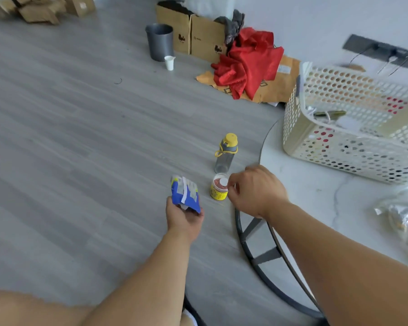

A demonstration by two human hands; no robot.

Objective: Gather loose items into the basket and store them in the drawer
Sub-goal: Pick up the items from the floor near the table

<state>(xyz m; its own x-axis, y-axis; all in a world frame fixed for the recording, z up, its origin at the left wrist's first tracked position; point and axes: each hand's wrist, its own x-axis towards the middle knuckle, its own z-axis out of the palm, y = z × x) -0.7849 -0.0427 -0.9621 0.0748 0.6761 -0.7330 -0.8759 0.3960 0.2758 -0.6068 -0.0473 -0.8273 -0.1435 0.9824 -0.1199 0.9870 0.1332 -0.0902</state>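
Observation:
My left hand [183, 217] grips a blue and white packet [185, 194] from below, held over the grey floor. My right hand [254, 191] hangs just right of a small yellow jar [218, 187] with a clear lid that stands on the floor; its fingers are curled and close to the lid, and I cannot tell whether they touch it. A clear bottle with a yellow cap [226, 152] stands upright just behind the jar. The cream perforated basket [316, 147] sits on the white round table at the right, with several items inside.
The white marble table [316, 196] has a dark metal ring base [257, 252] below it. A crinkled clear bag [403, 215] lies on the table's right. Farther back are a red cloth [247, 62], cardboard boxes [191, 31], a grey bin [158, 41] and a white cup [169, 63].

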